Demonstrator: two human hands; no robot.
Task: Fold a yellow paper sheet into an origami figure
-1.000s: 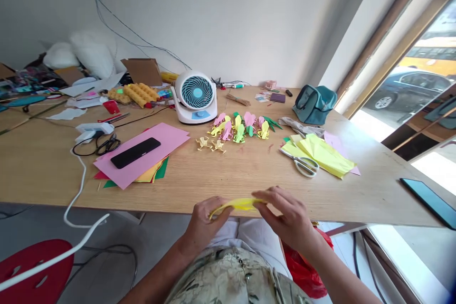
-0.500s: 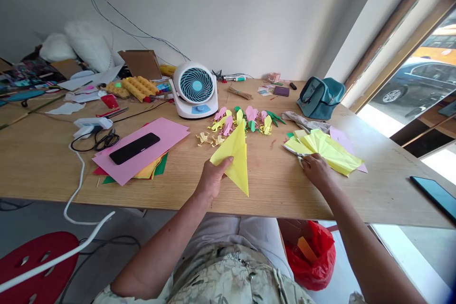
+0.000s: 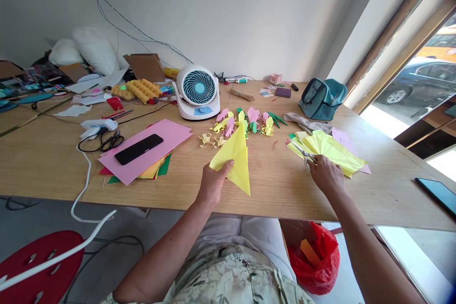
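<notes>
My left hand point(image 3: 213, 181) pinches a folded yellow paper point(image 3: 235, 160), thumb on its near face and fingers behind it. The paper is a kite-like triangle with its tip pointing away from me, held above the table. Over to the right, my right hand point(image 3: 326, 173) is closed on the handles of a pair of scissors point(image 3: 302, 149), whose blades point away and to the left. Beneath the scissors and the hand lie creased, fanned sheets of yellow paper point(image 3: 329, 148). Small folded paper figures point(image 3: 253, 116) in pink, yellow and green cluster beyond my left hand.
A white fan point(image 3: 198, 92) stands behind the figures. To the left, a black phone point(image 3: 138, 148) rests on pink sheets point(image 3: 171, 132). A teal bag point(image 3: 322, 99) sits at the back right, and another phone point(image 3: 437, 199) by the right edge. Below hangs a red plastic bag point(image 3: 322, 270).
My right hand has moved slightly right with the scissors, and their blades now show more clearly over the yellow sheets. The left hand still holds the folded paper. The view has shifted a little.
</notes>
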